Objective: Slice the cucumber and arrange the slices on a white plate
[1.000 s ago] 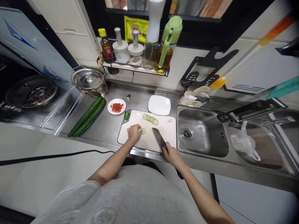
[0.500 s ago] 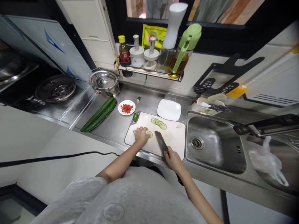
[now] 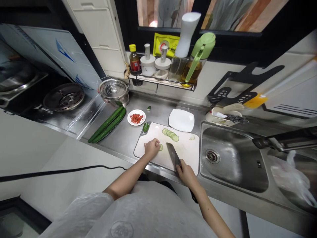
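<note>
My left hand point(image 3: 150, 147) is over the left half of the white cutting board point(image 3: 184, 157), its fingers curled in at a round cucumber slice point(image 3: 160, 147) that shows at the fingertips. The grip itself is partly hidden. My right hand point(image 3: 185, 170) is wrapped round a kitchen knife point(image 3: 173, 153), whose broad dark blade slants over the middle of the board. Behind the blade, a row of overlapping cucumber slices point(image 3: 170, 134) lies flat. A small pale piece point(image 3: 192, 138) rests near the board's right side, and a short green chunk point(image 3: 146, 127) at its far left corner.
Beyond the board is a white square plate point(image 3: 181, 119). To the left are a small plate of chopped red pieces point(image 3: 136, 118), two whole cucumbers point(image 3: 107, 125) and a lidded steel pot point(image 3: 114, 90). On the right is the sink point(image 3: 232, 162); a seasoning rack point(image 3: 158, 80) hangs behind.
My left fingers, spread out before, have drawn together by the cucumber slice. The knife has hardly moved in my right hand. The whole view has shifted slightly down and right.
</note>
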The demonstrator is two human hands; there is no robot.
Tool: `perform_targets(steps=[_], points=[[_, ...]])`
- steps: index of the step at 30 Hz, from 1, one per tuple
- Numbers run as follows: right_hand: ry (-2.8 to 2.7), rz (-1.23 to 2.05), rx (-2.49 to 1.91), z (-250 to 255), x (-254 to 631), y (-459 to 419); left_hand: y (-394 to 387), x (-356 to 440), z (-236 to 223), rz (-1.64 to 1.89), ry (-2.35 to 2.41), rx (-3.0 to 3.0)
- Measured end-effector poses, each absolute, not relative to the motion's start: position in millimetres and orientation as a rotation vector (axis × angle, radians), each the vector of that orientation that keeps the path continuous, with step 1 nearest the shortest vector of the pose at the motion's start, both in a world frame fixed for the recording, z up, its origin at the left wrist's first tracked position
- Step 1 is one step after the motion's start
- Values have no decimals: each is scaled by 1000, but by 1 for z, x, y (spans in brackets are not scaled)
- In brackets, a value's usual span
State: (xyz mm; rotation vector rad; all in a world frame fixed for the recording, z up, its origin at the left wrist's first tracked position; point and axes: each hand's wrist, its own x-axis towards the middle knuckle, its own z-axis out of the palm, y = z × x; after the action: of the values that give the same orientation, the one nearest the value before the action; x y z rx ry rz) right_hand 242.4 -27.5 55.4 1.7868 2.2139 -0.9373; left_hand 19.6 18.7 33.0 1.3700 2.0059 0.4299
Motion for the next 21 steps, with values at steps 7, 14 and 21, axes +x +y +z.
perform_targets(steps=[7, 14, 21], points=[[2204, -954, 1808, 54, 246, -22, 10, -21, 35, 430, 2103, 1244], [2231, -943, 1806, 54, 244, -19, 9, -54, 31, 383, 2188, 1223], [2211, -942, 1810, 50, 245, -17, 14, -61, 29, 350, 2235, 1215]])
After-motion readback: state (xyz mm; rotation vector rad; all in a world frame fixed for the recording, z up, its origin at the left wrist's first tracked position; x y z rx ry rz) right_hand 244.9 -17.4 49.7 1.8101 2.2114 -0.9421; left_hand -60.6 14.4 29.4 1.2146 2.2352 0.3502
